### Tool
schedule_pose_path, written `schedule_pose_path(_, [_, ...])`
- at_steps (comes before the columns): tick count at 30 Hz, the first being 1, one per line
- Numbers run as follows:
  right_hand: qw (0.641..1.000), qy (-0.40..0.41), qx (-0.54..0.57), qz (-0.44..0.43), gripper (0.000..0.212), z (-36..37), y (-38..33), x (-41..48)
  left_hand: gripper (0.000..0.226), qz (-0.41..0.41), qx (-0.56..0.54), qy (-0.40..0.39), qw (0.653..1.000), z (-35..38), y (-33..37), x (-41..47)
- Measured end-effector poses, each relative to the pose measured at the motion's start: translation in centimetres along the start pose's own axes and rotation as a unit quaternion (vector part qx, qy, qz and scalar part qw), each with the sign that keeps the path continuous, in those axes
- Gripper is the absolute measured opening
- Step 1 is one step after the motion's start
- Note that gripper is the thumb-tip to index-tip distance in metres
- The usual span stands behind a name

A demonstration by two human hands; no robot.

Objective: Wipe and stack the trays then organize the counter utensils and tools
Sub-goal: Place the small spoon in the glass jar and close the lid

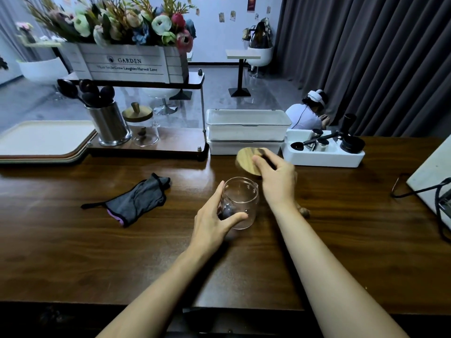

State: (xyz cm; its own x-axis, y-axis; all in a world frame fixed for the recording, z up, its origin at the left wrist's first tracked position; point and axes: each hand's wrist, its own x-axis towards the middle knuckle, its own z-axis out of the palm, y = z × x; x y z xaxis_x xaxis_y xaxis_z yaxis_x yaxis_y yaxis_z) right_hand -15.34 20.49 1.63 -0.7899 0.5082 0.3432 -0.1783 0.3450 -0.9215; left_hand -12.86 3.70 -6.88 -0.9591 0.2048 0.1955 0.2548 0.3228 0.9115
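My left hand [214, 219] grips an open glass jar [241, 203] that stands on the dark wooden counter [97, 252]. My right hand [277, 178] holds the jar's round wooden lid [247, 159] tilted in the air, just behind the jar. A grey cloth [136, 201] lies crumpled to the left of the jar. Stacked trays [41, 140] sit at the far left. A steel holder with dark spoons [107, 123] and a second lidded glass jar [144, 128] stand on a low shelf [170, 145].
Two stacked white boxes [246, 130] and a white caddy of coffee tools [324, 150] stand behind the jar. A small brown object [305, 212] lies right of my forearm. A machine with cables [432, 181] is at the right edge. A flower crate [131, 62] tops the shelf. A person [310, 113] sits beyond the counter.
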Motion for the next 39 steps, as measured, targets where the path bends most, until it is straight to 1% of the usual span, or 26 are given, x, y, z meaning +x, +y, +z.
schedule_pose_path(2, [0.998, 0.034, -0.015, 0.042, 0.031, -0.8, 1.9, 0.9, 0.103, -0.004, 0.001, -0.003, 1.0, -0.1, 0.0, 0.0])
schedule_pose_path(3, [0.997, 0.039, -0.027, 0.06, 0.03, -1.1, 2.7, 1.2, 0.101, -0.003, 0.005, -0.004, 1.0, -0.2, 0.0, 0.0])
schedule_pose_path(6, [0.992, 0.014, -0.07, 0.104, 0.026, -1.4, 4.5, 1.4, 0.095, -0.003, 0.003, -0.004, 1.0, -0.3, 0.1, -0.1])
schedule_pose_path(8, [0.985, -0.001, -0.115, 0.127, 0.027, -1.2, 5.4, 0.9, 0.09, -0.003, 0.003, -0.007, 1.0, -0.3, 0.3, -0.4])
schedule_pose_path(10, [0.98, -0.019, -0.158, 0.117, 0.028, -1.1, 6.3, 0.4, 0.087, 0.001, 0.002, -0.008, 1.0, -0.3, 0.4, -0.6])
schedule_pose_path(13, [0.976, -0.045, -0.194, 0.092, 0.03, -0.8, 7.0, -0.1, 0.086, 0.0, 0.003, -0.005, 1.0, -0.3, 0.5, -0.6])
schedule_pose_path(17, [0.968, -0.061, -0.235, 0.065, 0.036, -0.8, 7.3, -0.2, 0.087, -0.009, -0.002, -0.008, 1.0, -0.4, 0.5, -0.6])
schedule_pose_path(20, [0.962, -0.078, -0.255, 0.051, 0.037, -1.3, 7.4, -0.2, 0.093, -0.017, -0.012, -0.01, 1.0, -0.3, 0.5, -0.7])
schedule_pose_path(23, [0.964, -0.044, -0.26, 0.025, 0.033, -2.8, 7.9, -0.1, 0.095, -0.018, -0.014, -0.012, 1.0, -0.4, 0.7, -0.8])
schedule_pose_path(25, [0.954, -0.02, -0.298, 0.009, 0.029, -4.2, 8.9, 0.3, 0.094, -0.016, -0.01, -0.015, 1.0, -0.5, 0.7, -0.8])
schedule_pose_path(27, [0.935, -0.035, -0.351, 0.03, 0.033, -5.5, 9.8, 0.7, 0.092, -0.016, -0.005, -0.021, 1.0, -0.5, 0.8, -0.9])
schedule_pose_path(30, [0.913, -0.089, -0.393, 0.059, 0.04, -6.3, 10.3, 0.9, 0.086, -0.013, 0.001, -0.029, 1.0, -0.6, 1.0, -1.1])
schedule_pose_path(34, [0.909, -0.107, -0.398, 0.062, 0.037, -6.7, 10.1, 1.1, 0.083, -0.014, 0.009, -0.033, 0.999, -0.7, 1.1, -1.3])
schedule_pose_path(39, [0.887, -0.125, -0.436, 0.084, 0.035, -6.6, 9.2, 1.2, 0.084, -0.012, 0.005, -0.029, 0.999, -0.7, 1.0, -1.6])
